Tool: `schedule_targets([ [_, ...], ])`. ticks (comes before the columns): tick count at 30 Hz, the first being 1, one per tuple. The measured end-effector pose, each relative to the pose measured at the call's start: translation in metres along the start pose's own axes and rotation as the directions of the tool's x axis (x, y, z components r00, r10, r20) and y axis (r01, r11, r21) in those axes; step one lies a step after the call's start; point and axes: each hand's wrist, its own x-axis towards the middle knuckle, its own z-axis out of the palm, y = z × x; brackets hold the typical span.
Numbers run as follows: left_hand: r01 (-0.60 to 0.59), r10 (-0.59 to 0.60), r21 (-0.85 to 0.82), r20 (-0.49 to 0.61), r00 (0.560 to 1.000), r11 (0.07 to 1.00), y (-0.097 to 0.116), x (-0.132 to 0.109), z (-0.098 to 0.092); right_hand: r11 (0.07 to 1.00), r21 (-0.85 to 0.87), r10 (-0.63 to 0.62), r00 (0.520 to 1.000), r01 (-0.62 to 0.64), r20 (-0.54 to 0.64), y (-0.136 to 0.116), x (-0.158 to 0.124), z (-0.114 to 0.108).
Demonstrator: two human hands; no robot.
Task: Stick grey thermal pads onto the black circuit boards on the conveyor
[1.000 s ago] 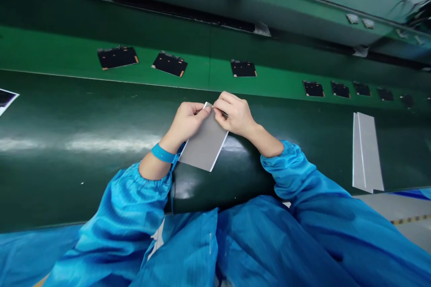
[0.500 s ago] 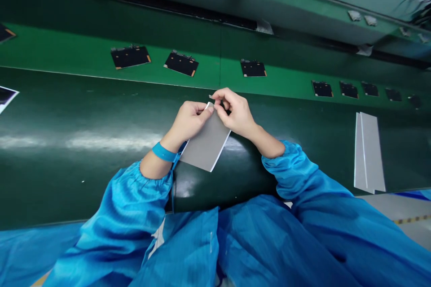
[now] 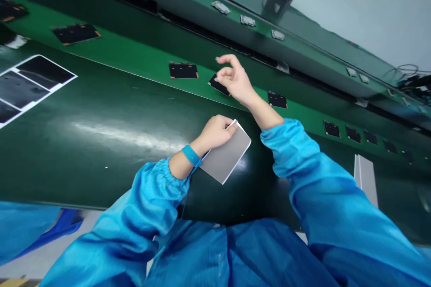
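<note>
My left hand [image 3: 218, 132] pinches the upper corner of a flat grey sheet [image 3: 226, 154] with white edges, the thumb on its top face. The sheet is tilted just above the dark green bench. My right hand [image 3: 234, 80] is raised beyond it, away from the sheet, with thumb and forefinger apart. A tiny greyish spot shows at the forefinger's tip; I cannot tell whether it is a scrap or the nail. Behind this hand a black panel with a circuit strip [image 3: 219, 86] lies on the bright green strip, partly covered by the fingers.
More black panels [image 3: 183, 70] lie along the bright green strip [image 3: 134, 60]. Small silvery parts [image 3: 221, 7] sit on the raised ledge behind. At left is a white-framed sheet with dark panes [image 3: 37, 83]; at right, grey sheets [image 3: 366, 177] lie partly behind my sleeve.
My right hand has left the grey sheet's corner and moved up and away, its fingers spreading. My left hand still holds the sheet. The view has swung and tilted, showing more at left.
</note>
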Motion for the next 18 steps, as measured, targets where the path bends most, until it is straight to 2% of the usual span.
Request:
schedule_targets([
  [3,-0.005,0.006,0.030,-0.007,1.000,1.000,0.001,-0.001,0.000,0.996,-0.088,0.025,0.980,-0.007,0.198,-0.009,0.061,0.031],
  [5,-0.007,0.007,0.046,-0.010,1.000,0.999,0.003,-0.002,0.001,0.990,-0.136,0.069,0.965,-0.035,0.252,-0.011,0.088,0.053],
  [7,-0.018,0.019,0.051,-0.013,1.000,0.999,0.005,-0.002,0.000,0.985,-0.156,0.112,0.954,-0.070,0.279,-0.008,0.103,0.070],
  [11,-0.038,0.039,0.047,-0.016,0.999,0.998,0.008,-0.003,0.001,0.987,-0.113,0.146,0.924,-0.113,0.353,0.003,0.108,0.083],
  [18,-0.029,0.032,0.080,-0.036,0.999,0.996,0.008,-0.003,0.002,0.986,-0.113,0.152,0.930,-0.121,0.334,0.012,0.096,0.072],
])
